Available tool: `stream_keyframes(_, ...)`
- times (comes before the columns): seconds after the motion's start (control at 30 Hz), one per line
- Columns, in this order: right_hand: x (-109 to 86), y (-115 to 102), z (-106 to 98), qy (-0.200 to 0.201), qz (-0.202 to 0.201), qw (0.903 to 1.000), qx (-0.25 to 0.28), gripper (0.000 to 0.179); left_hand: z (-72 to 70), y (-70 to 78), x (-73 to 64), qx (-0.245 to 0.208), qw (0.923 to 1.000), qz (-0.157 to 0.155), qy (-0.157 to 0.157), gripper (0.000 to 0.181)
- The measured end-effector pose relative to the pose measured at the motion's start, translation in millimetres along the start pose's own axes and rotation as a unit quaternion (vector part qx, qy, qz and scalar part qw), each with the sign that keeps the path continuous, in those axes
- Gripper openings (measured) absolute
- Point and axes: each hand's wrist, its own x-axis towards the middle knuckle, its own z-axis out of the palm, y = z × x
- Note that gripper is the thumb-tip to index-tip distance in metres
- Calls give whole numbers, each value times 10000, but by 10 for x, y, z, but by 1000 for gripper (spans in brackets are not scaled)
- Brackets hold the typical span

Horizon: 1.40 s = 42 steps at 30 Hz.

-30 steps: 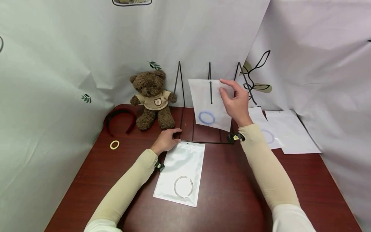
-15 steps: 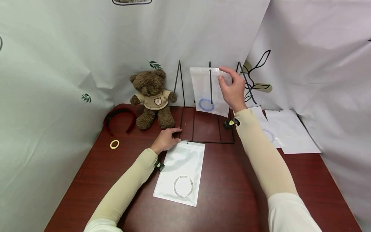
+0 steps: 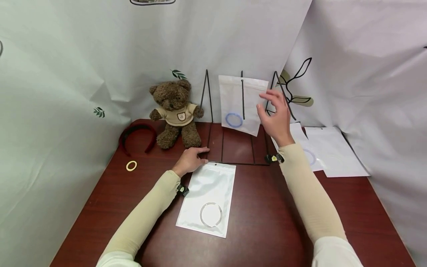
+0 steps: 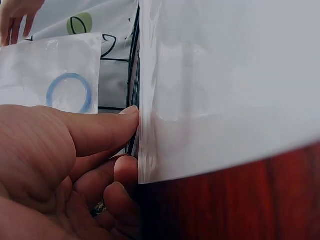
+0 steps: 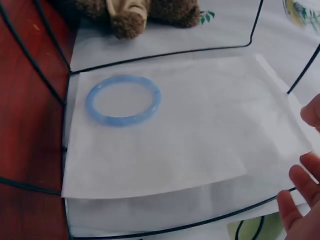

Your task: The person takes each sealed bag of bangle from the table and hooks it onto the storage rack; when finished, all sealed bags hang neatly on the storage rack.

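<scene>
A white zip pouch [image 3: 248,96] with a blue bangle [image 3: 234,120] inside hangs from the middle prong [image 3: 243,104] of a black wire rack [image 3: 222,148]. Just off the pouch's right edge is my right hand [image 3: 277,118], its curved fingers and thumb apart with nothing between them; the right wrist view shows the fingers [image 5: 300,180] beside the pouch's top. My left hand [image 3: 191,162] holds the rack's front left corner, the rod partly hidden behind the thumb [image 4: 107,130]. Its thumb tip lies at the top edge of a second pouch [image 3: 210,185], flat on the table, with a clear bangle [image 3: 211,214] inside.
A brown teddy bear [image 3: 175,107] sits left of the rack. Beside it on the table [image 3: 267,222] lie a dark red headband [image 3: 138,128] and a pale yellow ring [image 3: 131,166]. More white pouches [image 3: 333,152] lie at the right. White cloth [image 3: 250,33] hangs behind.
My right hand raised the pouch with the blue bangle along the prong, then let go and drew back right and down. The pouch now hangs by itself. My left hand stayed put.
</scene>
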Motion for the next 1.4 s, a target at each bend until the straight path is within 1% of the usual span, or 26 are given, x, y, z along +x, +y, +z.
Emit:
stream_keyframes(0.13,-288,-14,-57,-15,-252,9993,-276,31,-6,1,3,-34,10000,-32,-9,51)
stream_keyframes(0.23,-499,-25,-65,-248,-379,9986,-266,30,-8,9,-1,-26,10000,-28,-7,51)
stream_keyframes(0.3,-627,-30,-60,-534,-382,9976,-204,28,-11,13,-3,-25,10000,-39,-1,51)
stream_keyframes(0.37,-739,-31,-47,-906,-330,9952,-145,28,-14,21,-8,-40,10000,-65,-5,51)
stream_keyframes(0.43,-841,-29,-34,-1276,-214,9915,-114,30,-21,33,-13,-59,10000,-79,-5,52)
stream_keyframes(0.5,-929,-30,-21,-1699,-33,9854,-112,32,-26,44,-16,-76,9999,-102,-21,52)
stream_keyframes(0.57,-1004,-28,1,-2163,203,9760,-135,36,-29,55,-21,-85,9999,-108,-40,52)
stream_keyframes(0.6,-1038,-29,15,-2425,328,9695,-164,39,-30,67,-27,-68,9999,-119,-33,52)
stream_keyframes(0.67,-1095,-42,48,-2966,495,9533,-293,44,-28,73,-31,-65,9999,-136,-48,53)
stream_keyframes(0.73,-1161,-62,89,-3450,486,9357,-549,51,-28,76,-38,-20,9999,-110,-50,54)
stream_keyframes(0.8,-1226,-99,130,-3886,383,9172,-796,56,-31,76,-46,39,9999,-83,-54,54)
stream_keyframes(0.9,-1325,-172,183,-4345,181,8925,-1196,66,-39,66,-52,110,9999,-7,-57,54)
stream_keyframes(0.97,-1378,-228,213,-4593,177,8765,-1432,74,-42,69,-53,116,9999,10,-64,53)
stream_keyframes(1.07,-1448,-297,257,-4829,185,8575,-1765,84,-46,85,-57,122,9999,-21,-96,53)
stream_keyframes(1.17,-1515,-344,300,-4945,142,8447,-2042,91,-46,94,-64,142,9997,-93,-151,54)
stream_keyframes(1.23,-1557,-366,329,-4944,58,8412,-2190,93,-47,93,-68,142,9997,-121,-161,53)
stream_keyframes(1.3,-1589,-386,352,-4912,-43,8394,-2328,93,-49,89,-69,124,9997,-131,-175,53)
stream_keyframes(1.4,-1608,-412,375,-4853,-138,8406,-2401,90,-54,85,-67,77,9997,-104,-186,53)
